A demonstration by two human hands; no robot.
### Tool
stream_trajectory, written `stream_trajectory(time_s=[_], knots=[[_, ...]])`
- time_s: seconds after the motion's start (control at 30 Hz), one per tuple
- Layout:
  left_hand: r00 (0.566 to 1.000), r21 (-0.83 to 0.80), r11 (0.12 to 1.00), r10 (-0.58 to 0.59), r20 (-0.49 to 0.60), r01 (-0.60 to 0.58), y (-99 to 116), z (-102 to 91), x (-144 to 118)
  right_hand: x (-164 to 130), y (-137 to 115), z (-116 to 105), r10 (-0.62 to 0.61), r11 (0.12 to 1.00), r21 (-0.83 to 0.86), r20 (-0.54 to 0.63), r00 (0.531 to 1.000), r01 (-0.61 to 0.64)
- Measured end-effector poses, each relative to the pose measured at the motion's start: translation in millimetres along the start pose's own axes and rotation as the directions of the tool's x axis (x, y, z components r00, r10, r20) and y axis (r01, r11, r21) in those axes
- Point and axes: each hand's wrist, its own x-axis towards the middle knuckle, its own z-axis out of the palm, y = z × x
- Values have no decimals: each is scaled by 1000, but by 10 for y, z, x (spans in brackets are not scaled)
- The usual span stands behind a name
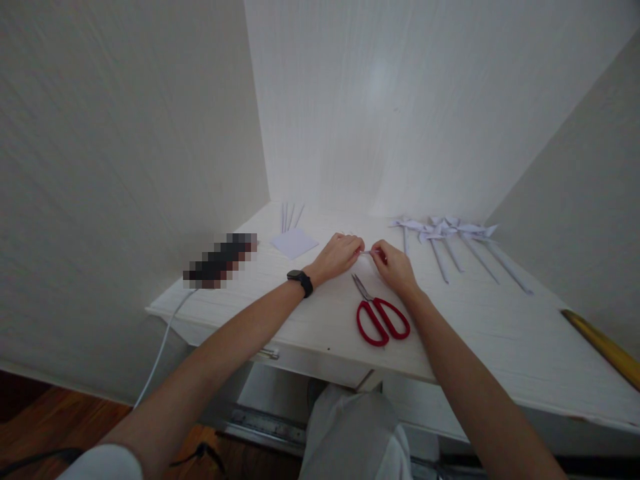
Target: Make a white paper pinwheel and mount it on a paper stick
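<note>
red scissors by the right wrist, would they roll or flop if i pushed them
The red scissors lie flat on the white table, so they would probably slide, not roll. The metal blades look stiff. Likely somewhat heavy for their size, unlike the paper pinwheels nearby.

A white wood-grain surface [500, 347] is set into a corner formed by pale walls [125, 133]. Dark reddish wooden floor [45, 413] is seen below. Soft light is reflected on the rear wall [385, 87].

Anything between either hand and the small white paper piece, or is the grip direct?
Nothing visible stands between. The left hand and right hand both pinch the small white paper piece directly, one at each end. The red scissors lie on the white table nearer the person, below the hands, apart from the paper.
</note>
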Motion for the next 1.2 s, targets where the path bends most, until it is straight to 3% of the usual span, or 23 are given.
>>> stream_trajectory(time_s=[0.6,0.87,1.2], knots=[[998,28,999,-44,48,42,-56,60,7,17,3,25,14,998,52,34,999,-16],[998,16,998,-62,-31,63,-63,40,-8,16,-3,2,45,996,79,-62,997,-40],[995,6,997,-80,-56,81,-52,-9,-1,35,63,5,171,969,211,-199,965,-128]])
